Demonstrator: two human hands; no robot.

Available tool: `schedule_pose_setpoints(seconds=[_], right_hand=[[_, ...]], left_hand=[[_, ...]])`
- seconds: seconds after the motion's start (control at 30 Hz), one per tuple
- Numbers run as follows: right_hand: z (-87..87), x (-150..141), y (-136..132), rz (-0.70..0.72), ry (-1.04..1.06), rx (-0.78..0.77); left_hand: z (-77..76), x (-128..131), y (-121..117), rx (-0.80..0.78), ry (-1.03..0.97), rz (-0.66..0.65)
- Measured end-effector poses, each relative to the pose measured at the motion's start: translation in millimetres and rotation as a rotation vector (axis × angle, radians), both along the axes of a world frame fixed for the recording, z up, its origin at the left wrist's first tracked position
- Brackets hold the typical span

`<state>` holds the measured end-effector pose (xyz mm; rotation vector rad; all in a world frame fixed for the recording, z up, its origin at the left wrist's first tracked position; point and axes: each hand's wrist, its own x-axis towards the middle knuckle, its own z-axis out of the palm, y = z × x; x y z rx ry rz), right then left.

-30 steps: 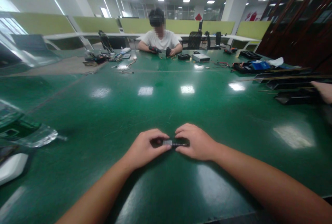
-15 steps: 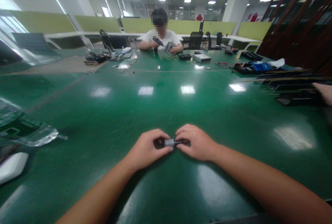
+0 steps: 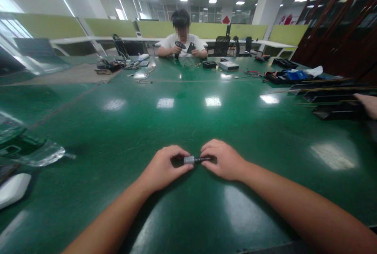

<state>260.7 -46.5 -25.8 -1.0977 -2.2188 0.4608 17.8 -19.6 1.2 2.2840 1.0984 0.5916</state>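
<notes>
Between my two hands is a small grey cylindrical piece [image 3: 189, 160] with a narrow dark stem [image 3: 198, 159] leading off its right side. The thumb and fingers of my left hand [image 3: 165, 167] close around the grey cylinder, whose left end is hidden in the hand. On the other side my right hand [image 3: 225, 160] pinches the dark stem between thumb and fingertips. The part lies nearly level, just over the green tabletop [image 3: 182, 128]. Its exact kind is too small to make out.
A clear plastic bottle [image 3: 28, 144] lies at the left above a white object [image 3: 14, 190]. Black channels [image 3: 338, 109] lie at the right, near another person's hand [image 3: 368, 105]. Across the table sits a person [image 3: 182, 46] holding a dark tool, with electronics and cables about.
My left hand and the grey cylinder have shifted slightly left, and more of the dark stem shows. My right hand has barely moved. The person opposite has turned the held items.
</notes>
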Motion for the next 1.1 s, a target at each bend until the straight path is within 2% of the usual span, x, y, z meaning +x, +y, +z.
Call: schedule_pose_setpoints(seconds=[1.1], right_hand=[[1.4,9.5,-0.5,-0.027,-0.009,-0.010]], left_hand=[[-1.8,-1.5,0.3,-0.035,-0.024,-0.002]])
